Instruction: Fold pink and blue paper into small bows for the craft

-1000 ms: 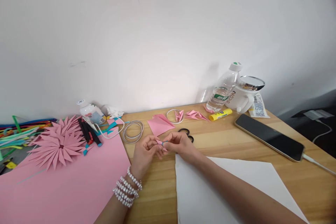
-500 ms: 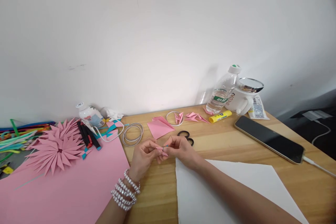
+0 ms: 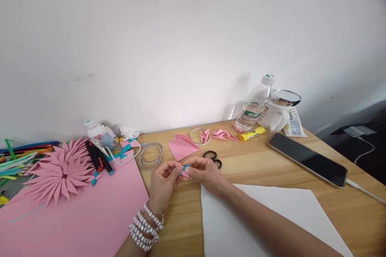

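Observation:
A small pink and blue folded paper piece (image 3: 185,170) is pinched between both hands above the wooden table. My left hand (image 3: 165,177), with pearl bracelets at the wrist, grips its left side between thumb and fingers. From the right, my right hand (image 3: 204,171) has thumb and fingertips closed on the same piece. The fingers cover part of it. Just behind the hands lie a folded pink paper (image 3: 183,147) and black-handled scissors (image 3: 216,160). Small pink folded pieces (image 3: 223,134) rest farther back, one of them in a ring (image 3: 199,136).
Pink paper fans (image 3: 64,176), markers (image 3: 98,158) and a pink sheet (image 3: 81,225) are at the left. White paper (image 3: 265,217) lies under the right forearm. A glue stick (image 3: 252,133), bottle (image 3: 253,106), mug (image 3: 276,114) and phone (image 3: 307,160) stand or lie at the right.
More of the held piece's blue side now shows between the fingertips, so its angle has changed. Both hands stay together at nearly the same spot. The view has shifted slightly.

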`<action>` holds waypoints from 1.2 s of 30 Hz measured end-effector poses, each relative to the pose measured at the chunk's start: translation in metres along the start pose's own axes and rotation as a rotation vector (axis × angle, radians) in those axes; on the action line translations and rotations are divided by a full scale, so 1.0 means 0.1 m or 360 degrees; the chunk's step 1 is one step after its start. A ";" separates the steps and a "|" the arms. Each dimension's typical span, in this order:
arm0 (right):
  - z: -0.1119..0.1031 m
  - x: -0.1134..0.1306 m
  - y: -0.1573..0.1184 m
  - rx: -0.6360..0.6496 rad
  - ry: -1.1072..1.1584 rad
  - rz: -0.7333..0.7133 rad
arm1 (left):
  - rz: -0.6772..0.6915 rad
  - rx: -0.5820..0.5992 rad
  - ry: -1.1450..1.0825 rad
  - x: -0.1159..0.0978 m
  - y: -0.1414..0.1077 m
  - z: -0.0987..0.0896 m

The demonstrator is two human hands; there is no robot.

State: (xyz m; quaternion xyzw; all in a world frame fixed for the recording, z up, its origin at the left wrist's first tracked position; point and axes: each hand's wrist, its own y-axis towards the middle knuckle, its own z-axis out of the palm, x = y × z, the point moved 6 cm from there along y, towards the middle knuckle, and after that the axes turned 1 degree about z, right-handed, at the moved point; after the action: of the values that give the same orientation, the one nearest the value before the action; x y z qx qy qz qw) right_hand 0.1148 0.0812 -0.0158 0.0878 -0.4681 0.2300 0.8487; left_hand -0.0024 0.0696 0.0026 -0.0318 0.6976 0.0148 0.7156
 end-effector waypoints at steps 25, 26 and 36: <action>0.10 -0.01 -0.05 -0.0019 0.0223 0.0060 | 0.0357 0.0176 0.0052 -0.18 -0.04 0.04; 0.10 -0.01 -0.04 -0.0017 0.0132 0.0022 | 0.0333 0.0179 0.0055 -0.18 -0.04 0.05; 0.04 0.05 -0.05 -0.0212 -0.0098 -0.0159 | 0.0069 0.0106 -0.0106 -0.05 -0.01 0.05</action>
State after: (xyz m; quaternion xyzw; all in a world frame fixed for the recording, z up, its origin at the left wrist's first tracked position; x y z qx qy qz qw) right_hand 0.1161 0.0772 -0.0095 0.0614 -0.5031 0.1530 0.8484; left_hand 0.0023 0.0693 0.0076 0.0076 0.6740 0.0081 0.7387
